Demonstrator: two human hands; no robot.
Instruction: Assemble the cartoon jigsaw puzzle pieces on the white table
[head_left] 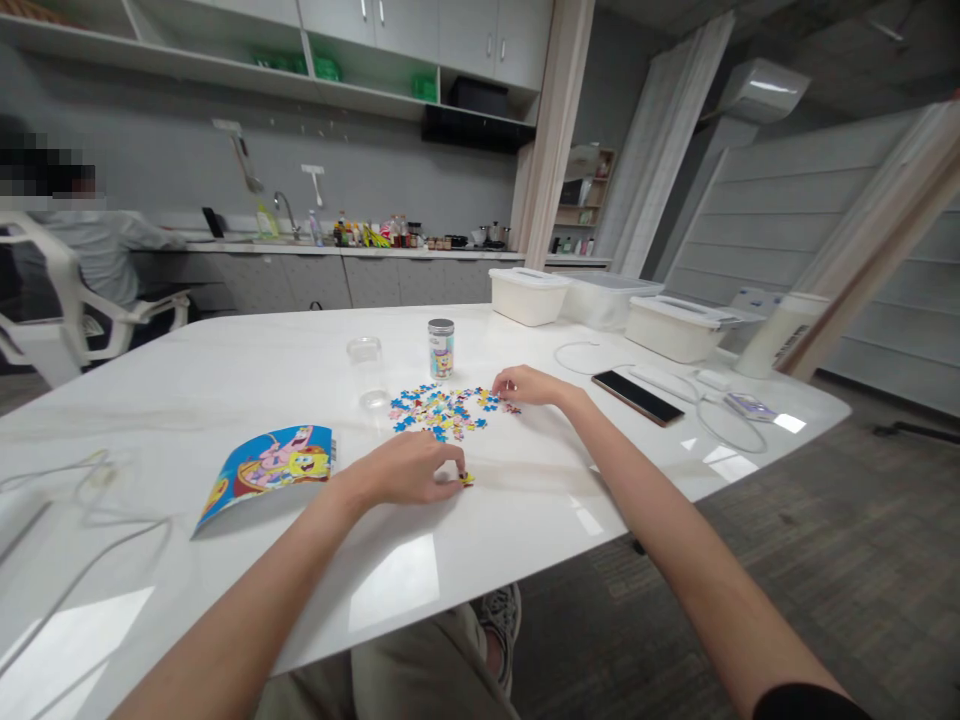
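A loose pile of small jigsaw puzzle pieces [439, 408], mostly blue, yellow and pink, lies on the white table [540, 490]. My left hand [412, 468] rests in front of the pile, thumb and index finger pinched at a yellow and dark puzzle piece [467, 479] on the tabletop. At the pile's right edge is my right hand [529, 385], its fingers curled and pinched together; what they hold, if anything, is too small to make out. Left of my left hand lies a curved picture sheet [274, 465] with cartoon figures. Behind the pile stands a printed can [442, 350] with a dark lid.
A clear jar [366, 375] stands left of the can. White lidded boxes [529, 295] line the far right edge. A phone [637, 397] and white cables [724, 430] lie at the right, more cable at the left. Someone sits in a white chair [71, 290] at far left.
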